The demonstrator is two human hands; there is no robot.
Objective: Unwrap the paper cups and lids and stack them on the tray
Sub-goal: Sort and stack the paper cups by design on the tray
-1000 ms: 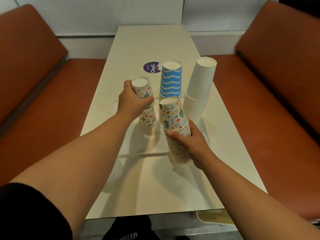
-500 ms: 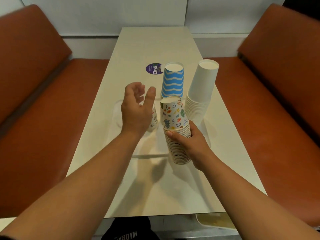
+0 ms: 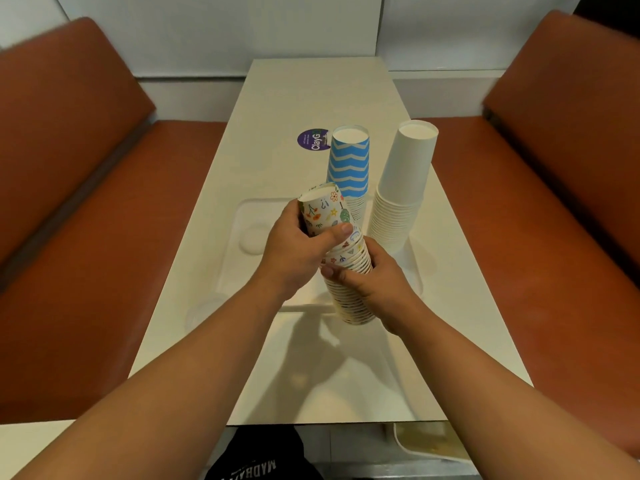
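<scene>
1. Patterned cup stack [image 3: 349,271] held upside down and tilted over the near edge of the tray [image 3: 239,216], bottom rims about level with that edge; whether touching it, cannot tell.
2. Left hand [image 3: 294,251] wrapped around the top cups of the stack, thumb across the front; right hand [image 3: 374,282] clasped around the middle, fingers curled round the sides.
3. Likely step: separating the upper cups from the lower ones, or squaring the stack before setting it down. No wrapper visible on this stack.
4. Next move probably calls for standing the stack upright on a bare part of the tray, toward its left side, and keeping the tilt from spilling the loose top cups.
5. Blue zigzag cup stack [image 3: 349,168] upright just beyond the hands, at the tray's far edge; white cup stack [image 3: 401,195] just beside it on the right, leaning slightly. Both near enough to be knocked by a careless swing.
6. No lids visible anywhere.
7. Round purple sticker [image 3: 311,140] on the tabletop [image 3: 318,88] beyond the tray, partly hidden behind the blue stack.
8. Orange bench seats [image 3: 104,237] along both long edges of the tabletop.
</scene>
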